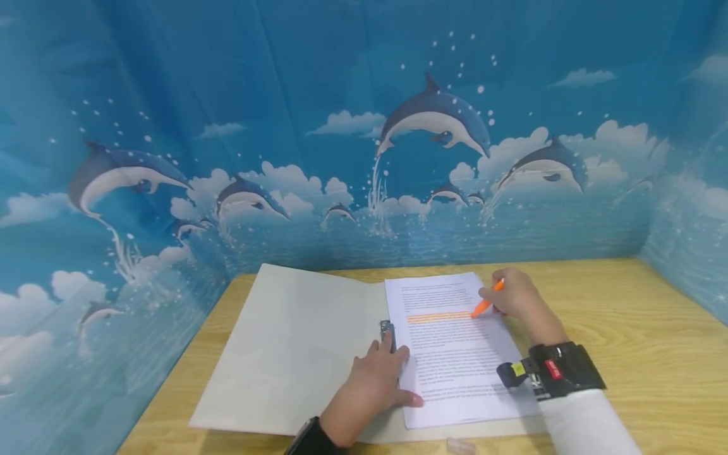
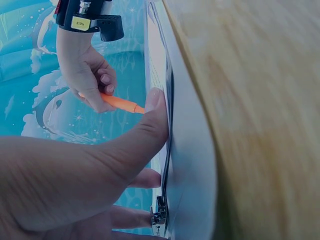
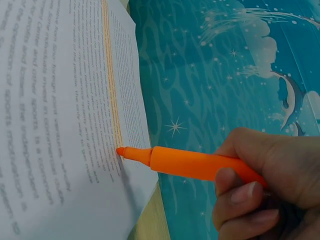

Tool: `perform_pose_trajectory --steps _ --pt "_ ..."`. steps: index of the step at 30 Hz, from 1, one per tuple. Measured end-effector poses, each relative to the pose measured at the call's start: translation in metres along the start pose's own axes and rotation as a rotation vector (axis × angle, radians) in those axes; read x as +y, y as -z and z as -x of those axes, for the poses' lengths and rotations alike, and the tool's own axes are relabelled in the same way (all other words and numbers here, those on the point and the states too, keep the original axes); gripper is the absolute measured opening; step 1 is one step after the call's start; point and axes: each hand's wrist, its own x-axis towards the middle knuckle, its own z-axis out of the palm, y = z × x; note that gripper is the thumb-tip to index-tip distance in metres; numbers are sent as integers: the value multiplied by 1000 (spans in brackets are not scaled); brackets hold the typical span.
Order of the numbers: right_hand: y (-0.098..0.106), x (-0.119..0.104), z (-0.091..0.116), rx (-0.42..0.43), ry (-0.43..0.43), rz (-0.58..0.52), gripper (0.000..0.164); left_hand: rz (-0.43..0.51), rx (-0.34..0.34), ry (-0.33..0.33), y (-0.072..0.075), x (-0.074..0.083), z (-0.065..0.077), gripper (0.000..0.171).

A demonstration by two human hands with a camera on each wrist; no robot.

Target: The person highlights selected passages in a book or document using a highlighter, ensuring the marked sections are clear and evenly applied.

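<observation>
My right hand (image 1: 516, 297) grips an orange highlighter (image 3: 200, 164), its tip at the printed text on the top sheet of paper (image 1: 455, 385). Orange bands (image 1: 439, 316) run across lines in the upper part of that page. The sheets lie in an opened pale folder (image 1: 301, 341), over its right half. My left hand (image 1: 372, 379) rests spread at the folder's spine, with a finger on the metal clip (image 1: 388, 332) and the thumb (image 2: 155, 107) on the paper's left edge. In the left wrist view the sheets and folder show edge-on.
The folder lies on a wood-grain table (image 1: 637, 316). A small translucent piece (image 1: 461, 446) lies at the near edge, below the folder. Behind the table hangs a blue dolphin-print curtain (image 1: 318, 76). Each wrist wears a black strap; the right one (image 1: 569, 371) carries a small device.
</observation>
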Motion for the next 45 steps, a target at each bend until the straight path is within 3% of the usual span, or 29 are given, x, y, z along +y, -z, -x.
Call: perform_pose_trajectory --steps 39,45 --pt "7 -7 3 -23 22 93 25 -15 -5 -4 1 1 0 92" --pt "-1 -23 5 46 56 53 25 -13 -13 4 2 1 -1 93"
